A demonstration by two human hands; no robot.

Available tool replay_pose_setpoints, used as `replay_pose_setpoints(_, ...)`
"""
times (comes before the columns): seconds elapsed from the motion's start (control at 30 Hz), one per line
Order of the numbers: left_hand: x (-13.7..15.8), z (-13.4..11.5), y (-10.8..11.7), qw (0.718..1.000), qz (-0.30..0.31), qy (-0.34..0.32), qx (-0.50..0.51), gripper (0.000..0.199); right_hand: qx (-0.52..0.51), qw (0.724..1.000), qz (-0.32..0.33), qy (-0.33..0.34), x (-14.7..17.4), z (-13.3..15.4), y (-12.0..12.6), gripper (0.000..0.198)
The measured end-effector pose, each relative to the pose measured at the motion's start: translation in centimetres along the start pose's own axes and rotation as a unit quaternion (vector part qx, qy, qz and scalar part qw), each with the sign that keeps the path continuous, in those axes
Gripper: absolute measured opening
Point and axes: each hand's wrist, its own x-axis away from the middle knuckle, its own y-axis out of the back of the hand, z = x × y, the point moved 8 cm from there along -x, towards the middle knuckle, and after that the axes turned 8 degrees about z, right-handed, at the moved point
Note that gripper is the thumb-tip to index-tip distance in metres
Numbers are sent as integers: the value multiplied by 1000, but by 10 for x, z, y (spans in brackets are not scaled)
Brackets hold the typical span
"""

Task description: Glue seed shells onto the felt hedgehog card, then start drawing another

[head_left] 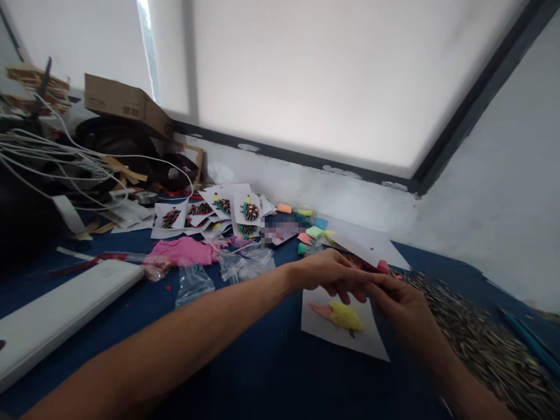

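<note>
L hand point(326, 270) touching R hand point(403, 296); yel clay point(346, 316) nr

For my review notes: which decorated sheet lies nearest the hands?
The sheet partly covered by the left hand, bearing a yellow shape with a pink tip; the others, nearer the wall, bear dark striped figures.

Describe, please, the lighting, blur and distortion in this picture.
Head view: the bright blind backlights the scene, leaving the table dim in front; head view: the seeds look smeared; head view: pixelation hides something beside the cards; head view: the left forearm seems stretched toward the corner.
</note>
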Motion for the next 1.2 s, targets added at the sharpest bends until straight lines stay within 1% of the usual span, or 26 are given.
replay_pose_setpoints(0.07, -1, 3, 2, 1000, -9, 7, 10, 47, -35, 999, 7, -10, -1, -6, -1, 40)
replay_pose_setpoints(0.17, -2, 2, 4, 999, -7, -19, 28, 45, -98, 994, 21, -34, -3, -15, -3, 41)
replay_pose_setpoints(0.27, -3, 5, 4, 999, 14, -26, 30, 45, -140, 988, 41, -54, -3, -21, -6, 39)
replay_pose_setpoints(0.33, -4, 7, 2, 999, 34, -25, 23, 44, -147, 986, 46, -62, -2, -22, -7, 38)
replay_pose_setpoints(0.43, -6, 9, 3, 999, 42, -27, 15, 37, -133, 989, 16, -62, -1, -20, -1, 38)
replay_pose_setpoints(0.5, -6, 10, 6, 999, 24, -27, 19, 34, -120, 991, -10, -52, -1, -17, 5, 33)
replay_pose_setpoints(0.57, -6, 10, 10, 999, -1, -27, 24, 33, -111, 993, -21, -45, -1, -15, 9, 25)
replay_pose_setpoints(0.67, -5, 8, 13, 999, -35, -34, 13, 38, -101, 994, -6, -48, -1, -15, 7, 21)
replay_pose_setpoints(0.77, -4, 6, 13, 998, -47, -43, 4, 41, -80, 996, 19, -46, -1, -15, 0, 27)
replay_pose_setpoints(0.87, -5, 5, 8, 999, -23, -41, 6, 40, -51, 998, 19, -36, 0, -12, -2, 36)
replay_pose_setpoints(1.03, -5, -1, -2, 999, 10, -42, 8, 36, -1, 1000, -16, -14, 0, -4, 7, 46)
replay_pose_setpoints(1.1, -3, -3, -7, 999, 22, -37, 12, 37, 20, 1000, -9, -1, -1, 0, 7, 48)
replay_pose_setpoints(1.2, -1, -6, -14, 998, 38, -30, 32, 40, 31, 999, 20, 4, -2, 1, 5, 46)
